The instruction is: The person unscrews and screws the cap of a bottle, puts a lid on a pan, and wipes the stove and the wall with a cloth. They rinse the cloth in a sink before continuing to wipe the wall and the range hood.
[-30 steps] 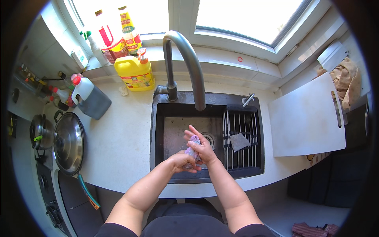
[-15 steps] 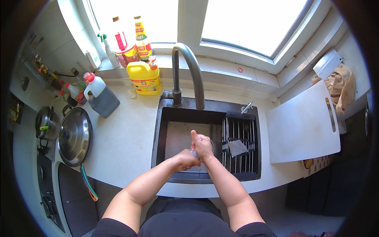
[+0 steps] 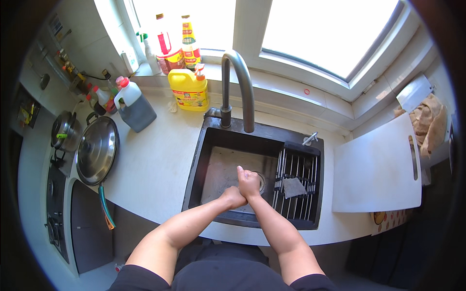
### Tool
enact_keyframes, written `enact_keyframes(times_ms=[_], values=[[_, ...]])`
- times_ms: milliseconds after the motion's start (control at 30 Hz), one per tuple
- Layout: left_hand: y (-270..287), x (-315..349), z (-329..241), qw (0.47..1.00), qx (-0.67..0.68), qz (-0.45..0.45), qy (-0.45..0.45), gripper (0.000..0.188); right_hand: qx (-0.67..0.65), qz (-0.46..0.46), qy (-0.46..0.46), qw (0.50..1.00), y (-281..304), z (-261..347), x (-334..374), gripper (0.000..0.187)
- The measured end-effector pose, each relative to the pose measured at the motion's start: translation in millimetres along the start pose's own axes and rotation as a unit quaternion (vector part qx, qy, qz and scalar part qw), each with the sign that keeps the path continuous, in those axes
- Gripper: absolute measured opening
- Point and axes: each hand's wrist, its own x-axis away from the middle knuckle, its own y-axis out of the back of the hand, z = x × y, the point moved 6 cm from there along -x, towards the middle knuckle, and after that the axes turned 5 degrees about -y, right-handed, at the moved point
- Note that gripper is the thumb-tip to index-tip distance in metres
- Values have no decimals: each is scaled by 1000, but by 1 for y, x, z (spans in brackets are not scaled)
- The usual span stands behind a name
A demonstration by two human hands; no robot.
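Both fists meet over the dark sink, near its front edge. My left hand is closed, knuckles up, and pressed against the heel of the other. My right hand is also closed, its thumb pointing up and away from me. Whatever lies inside the two fists is hidden by the fingers. Just beyond my right hand the round drain partly shows. A grey pad or folded cloth lies on the metal drying rack at the sink's right side. Behind the hands arches the grey faucet.
On the left counter stand a lidded pan, a white jug of dark liquid and a yellow jug. A white cutting board leans at right. More bottles line the windowsill.
The view has turned slightly, shifting the counter and sink in the picture. A pale, see-through bit between my hands is now out of sight; both fists stay closed together.
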Motion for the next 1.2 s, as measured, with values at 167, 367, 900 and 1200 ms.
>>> enact_keyframes(times_ms=[167,367,900,1200], values=[[-23,-16,26,998,-9,-51,46,42,-7,28,-48,998,-8,-29,4,47],[-4,15,45,967,196,-124,101,59,-132,102,-277,946,8,-46,27,54],[60,326,191,439,765,-422,-212,20,-300,179,55,935,-106,174,231,14],[44,594,387,336,704,-474,-408,25,-156,695,328,621,-323,334,550,20]])
